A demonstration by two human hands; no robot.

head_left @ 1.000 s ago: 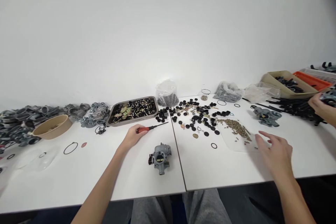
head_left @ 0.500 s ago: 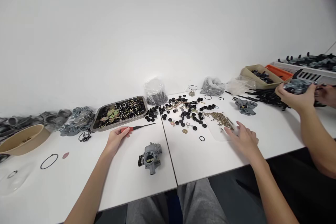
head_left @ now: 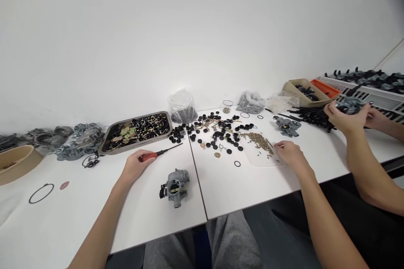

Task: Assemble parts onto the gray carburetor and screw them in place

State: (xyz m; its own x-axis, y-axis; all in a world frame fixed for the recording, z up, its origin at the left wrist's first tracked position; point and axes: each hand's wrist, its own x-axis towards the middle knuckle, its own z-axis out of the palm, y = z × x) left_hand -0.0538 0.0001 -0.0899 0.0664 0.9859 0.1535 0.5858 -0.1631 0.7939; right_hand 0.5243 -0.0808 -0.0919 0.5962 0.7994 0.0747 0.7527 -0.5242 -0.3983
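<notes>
My left hand [head_left: 135, 166] is closed around the red handle of a screwdriver [head_left: 149, 156], whose dark shaft points right, toward the scattered parts. Right of that hand, a grey carburetor [head_left: 175, 187] rests on the table. My right hand [head_left: 291, 154] is at the right side of a clear plastic sheet or tray [head_left: 255, 159] with a pile of small brass-coloured screws [head_left: 259, 140]. Its thumb and fingertips are drawn together in a pinch; whatever may be between them is too small to make out.
A metal tray [head_left: 104, 148] of mixed parts stands at the left, near a tan bowl [head_left: 33, 160] and more carburetor bodies [head_left: 80, 138]. Black caps [head_left: 225, 136] lie scattered mid-table. Another carburetor [head_left: 288, 127] is at the right, where a co-worker's hands [head_left: 342, 119] hold one too.
My right hand has gone from spread fingers over the screws to a pinch at the pile's right side. My left hand keeps the screwdriver. The whole view has shifted slightly.
</notes>
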